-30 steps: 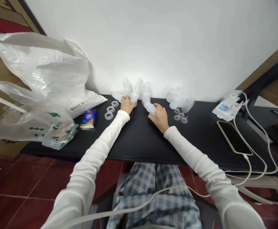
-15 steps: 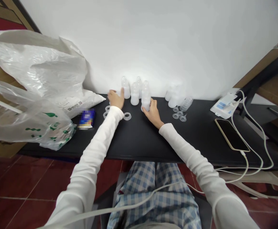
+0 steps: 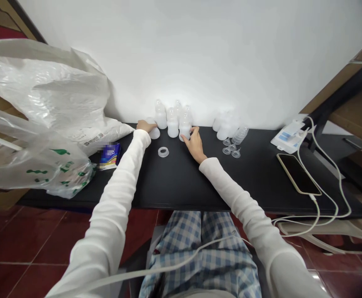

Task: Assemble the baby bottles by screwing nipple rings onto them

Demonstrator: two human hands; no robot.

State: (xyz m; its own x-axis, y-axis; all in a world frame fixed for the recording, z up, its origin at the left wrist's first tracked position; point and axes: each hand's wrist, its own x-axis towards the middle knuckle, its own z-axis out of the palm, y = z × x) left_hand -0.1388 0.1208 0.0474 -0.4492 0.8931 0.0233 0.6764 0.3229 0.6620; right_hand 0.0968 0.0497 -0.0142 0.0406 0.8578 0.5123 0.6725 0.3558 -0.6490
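Observation:
Several translucent white baby bottles with clear domed tops stand by the wall, including a left one [image 3: 160, 118] and a front middle one [image 3: 172, 126]. My right hand [image 3: 195, 144] curls its thumb and fingers around the base of the rightmost baby bottle [image 3: 185, 122], which is upright on the table. To the left, my left hand [image 3: 145, 125] is closed on a whitish, rounded bottle-like piece [image 3: 154, 132], partly hidden by the fingers. A clear ring [image 3: 163, 152] lies on the black table [image 3: 174, 182] between my arms.
Frosted white bottles [image 3: 223, 126], a stack of clear caps [image 3: 240, 134] and several clear nipples [image 3: 231, 149] sit at right. Beyond them are a phone [image 3: 299, 174] with its cable and a white box [image 3: 288, 136]. Plastic bags [image 3: 59, 95] and a blue packet [image 3: 110, 155] occupy the left.
My left hand has shifted left, and a whitish rounded piece now shows at its fingers. The rings beside it are now hidden by my sleeve. My right hand stays at the same bottle.

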